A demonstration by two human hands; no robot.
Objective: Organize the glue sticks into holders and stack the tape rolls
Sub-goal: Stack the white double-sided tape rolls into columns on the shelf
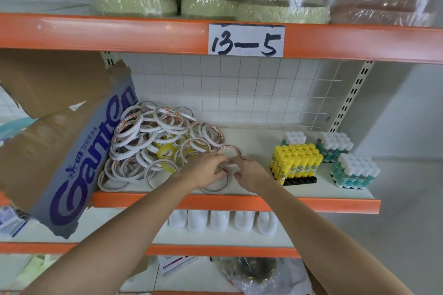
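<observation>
Tape rolls (226, 170), thin white rings lying flat near the front edge of the middle shelf (254, 137), sit between the two hands. The left hand (206, 166) grasps the small stack from its left, the right hand (249, 170) from its right, fingers curled on the rims; both are equally near. The ring axis stands vertical, so stacking probably calls for straight lowering. Left of the hands a loose heap of tape rolls (153, 141) spreads out, paper-white with some glossy yellow. To the right, yellow glue sticks (296, 161) stand upright in a black holder (299, 179); green-labelled glue sticks (354, 172) stand beyond.
</observation>
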